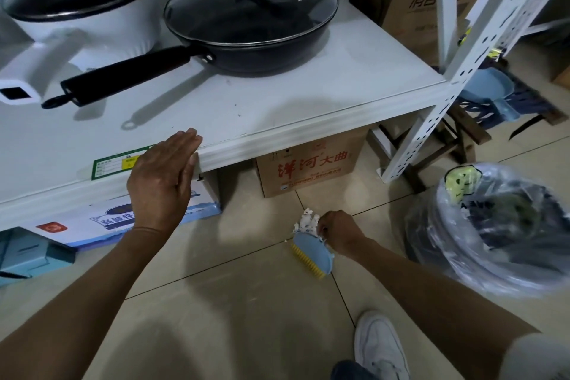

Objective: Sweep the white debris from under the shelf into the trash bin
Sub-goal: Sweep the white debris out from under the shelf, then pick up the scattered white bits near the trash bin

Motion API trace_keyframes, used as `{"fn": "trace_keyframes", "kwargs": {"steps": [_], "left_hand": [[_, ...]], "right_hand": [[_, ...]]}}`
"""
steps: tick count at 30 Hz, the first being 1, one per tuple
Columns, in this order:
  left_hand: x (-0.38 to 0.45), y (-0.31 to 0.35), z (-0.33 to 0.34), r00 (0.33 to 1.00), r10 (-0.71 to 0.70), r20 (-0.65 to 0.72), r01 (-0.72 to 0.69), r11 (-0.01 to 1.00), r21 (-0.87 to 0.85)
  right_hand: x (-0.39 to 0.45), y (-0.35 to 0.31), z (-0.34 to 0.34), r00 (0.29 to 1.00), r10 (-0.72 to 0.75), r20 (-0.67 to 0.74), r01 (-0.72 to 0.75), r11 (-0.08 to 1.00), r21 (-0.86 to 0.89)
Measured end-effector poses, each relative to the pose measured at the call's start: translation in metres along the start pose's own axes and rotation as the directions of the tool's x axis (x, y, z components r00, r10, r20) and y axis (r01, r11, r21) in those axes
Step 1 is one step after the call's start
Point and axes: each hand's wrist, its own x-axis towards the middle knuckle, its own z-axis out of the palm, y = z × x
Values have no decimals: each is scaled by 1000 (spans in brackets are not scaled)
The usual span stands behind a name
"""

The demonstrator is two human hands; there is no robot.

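Note:
A small clump of white debris [307, 222] lies on the beige floor tiles just in front of the white shelf [277, 120]. My right hand [339, 230] is low beside it, fingers closed at the clump's right edge. A blue hand brush [311, 253] with yellow bristles lies on the floor right under that hand, touching the debris. Whether the hand grips the brush or the debris I cannot tell. My left hand [163, 182] rests flat and open on the shelf's front edge. The trash bin [493, 225], lined with a clear plastic bag, stands at the right.
A brown cardboard box [311, 168] and a white-and-blue box [123, 219] sit under the shelf. A black lidded pan [249, 22] and a white pot [83, 9] stand on it. A blue dustpan [487, 93] lies on a wooden stool behind the shelf's leg. My white shoe [379, 345] is below.

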Motion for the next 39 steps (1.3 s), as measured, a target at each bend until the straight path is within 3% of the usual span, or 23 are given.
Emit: {"fn": "trace_keyframes", "kwargs": {"steps": [4, 15, 18, 21, 26, 29, 32, 34, 35, 37, 39], "left_hand": [[2, 5, -4, 999, -21, 25, 21, 1000, -23], [8, 16, -15, 993, -73, 89, 80, 994, -76], [14, 39, -24, 990, -96, 106, 108, 988, -113], [12, 91, -22, 984, -1, 179, 40, 976, -213], [1, 188, 37, 893, 110, 436, 110, 887, -450], [2, 227, 87, 821, 107, 561, 186, 878, -441], [6, 259, 130, 732, 22, 681, 306, 882, -358], [12, 273, 149, 707, -32, 706, 369, 869, -330], [15, 278, 158, 700, -62, 711, 434, 829, -354], [25, 284, 164, 683, -145, 716, 616, 641, -458], [28, 292, 171, 627, -184, 757, 761, 350, -545]], "right_hand": [[-16, 3, 6, 998, -37, 56, 36, 999, 10], [-19, 18, -36, 960, 220, -173, -187, 964, 190], [-15, 25, -54, 932, 296, -208, -247, 941, 230], [-10, 29, -72, 913, 330, -240, -275, 932, 235], [-2, 40, -96, 886, 374, -273, -320, 921, 224], [3, 48, -107, 852, 420, -314, -315, 889, 333], [8, 56, -117, 822, 468, -325, -319, 850, 420], [11, 61, -119, 807, 495, -322, -338, 834, 436], [13, 64, -118, 808, 498, -315, -348, 834, 428], [14, 66, -117, 799, 511, -317, -365, 831, 419], [13, 69, -116, 787, 514, -341, -364, 833, 417]]}}
